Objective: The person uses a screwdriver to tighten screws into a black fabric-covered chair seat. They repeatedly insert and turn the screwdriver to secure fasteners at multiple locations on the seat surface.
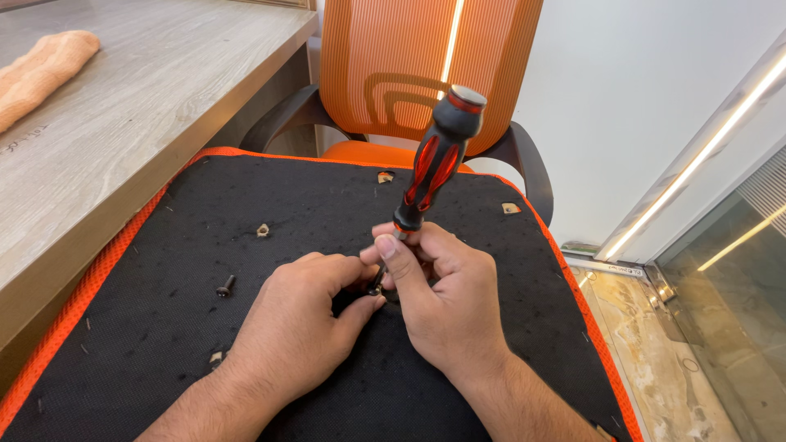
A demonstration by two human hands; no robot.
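Observation:
A black and red screwdriver (pixel 436 155) stands nearly upright, tilted to the right, over the black underside of an upturned chair seat (pixel 303 213). My right hand (pixel 446 307) is closed on its shaft just below the handle. My left hand (pixel 299 323) rests against it on the left, thumb and fingers pinching at the tip, where a small dark screw (pixel 375 288) is partly hidden. A loose black screw (pixel 225 286) lies on the seat to the left of my hands.
An orange mesh chair back with black armrests (pixel 385 65) stands behind the seat. A wooden desk (pixel 123 106) with an orange cloth (pixel 41 69) runs along the left. Marble floor and a glass partition (pixel 720 245) are on the right. Several mounting holes (pixel 263 231) dot the seat.

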